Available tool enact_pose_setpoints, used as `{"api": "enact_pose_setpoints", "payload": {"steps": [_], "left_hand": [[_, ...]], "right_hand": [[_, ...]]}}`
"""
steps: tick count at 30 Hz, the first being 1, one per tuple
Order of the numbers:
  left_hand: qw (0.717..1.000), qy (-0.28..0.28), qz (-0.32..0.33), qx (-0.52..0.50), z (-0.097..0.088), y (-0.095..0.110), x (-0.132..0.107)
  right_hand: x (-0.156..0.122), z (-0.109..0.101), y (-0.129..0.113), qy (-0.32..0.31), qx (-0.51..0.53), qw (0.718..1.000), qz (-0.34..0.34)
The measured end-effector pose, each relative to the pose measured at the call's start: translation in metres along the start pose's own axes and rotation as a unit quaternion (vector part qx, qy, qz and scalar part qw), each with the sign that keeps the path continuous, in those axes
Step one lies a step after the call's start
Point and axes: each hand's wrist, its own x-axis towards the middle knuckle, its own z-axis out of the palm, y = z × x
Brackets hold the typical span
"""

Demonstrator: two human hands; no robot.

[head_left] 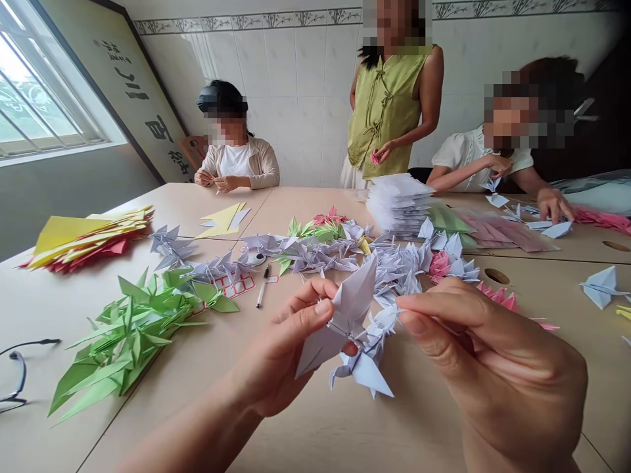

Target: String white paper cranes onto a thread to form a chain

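A pale white folded paper crane (355, 295) is held upright between the thumb and fingers of my left hand (290, 332), in the middle of the head view. My right hand (497, 361) is closed in a pinch just to the right of it. What lies between its thumb and forefinger is too small to make out. Right behind my left hand, more pale cranes (365, 378) hang or lie in a bunch. They join a long heap of pale cranes (394, 269), with a few pink and green ones among them, across the table.
Green paper cranes (142, 322) lie at left, behind them yellow and red paper sheets (89, 236). A pen (263, 287) and glasses (20, 374) rest on the table (197, 407). A stack of clear packets (399, 203) stands at the back. Three people are across the table.
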Motion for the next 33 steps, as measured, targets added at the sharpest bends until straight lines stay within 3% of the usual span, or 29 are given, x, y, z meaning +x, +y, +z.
{"api": "enact_pose_setpoints", "payload": {"steps": [4,9,12,16,19,25,28,31,33], "left_hand": [[0.988,0.041,0.109,0.104,0.002,0.000,-0.003],[0.905,0.118,0.293,0.284,-0.002,-0.005,-0.010],[0.890,0.116,0.322,0.302,-0.009,-0.011,-0.012],[0.861,0.068,0.355,0.358,-0.011,-0.010,-0.013],[0.859,0.032,0.333,0.389,-0.008,-0.001,-0.015],[0.933,0.024,0.143,0.329,-0.007,0.013,-0.012],[0.958,0.012,0.083,0.275,-0.008,0.015,-0.008],[0.943,0.008,0.088,0.322,-0.010,0.017,-0.007],[0.903,0.023,0.121,0.411,-0.012,0.018,-0.007]], "right_hand": [[0.003,-0.004,0.003,-0.072,-0.002,0.997,0.016],[0.013,-0.002,0.005,-0.196,-0.011,0.980,0.041],[0.015,0.002,0.007,-0.208,-0.015,0.976,0.062],[0.016,0.005,0.009,-0.185,0.031,0.977,0.105],[0.016,0.004,0.009,-0.167,0.061,0.977,0.118],[0.014,0.004,0.010,-0.158,0.118,0.973,0.124],[0.012,0.005,0.016,-0.152,0.170,0.963,0.144],[0.009,0.005,0.024,-0.140,0.214,0.952,0.166],[0.008,0.004,0.027,-0.134,0.218,0.950,0.177]]}}
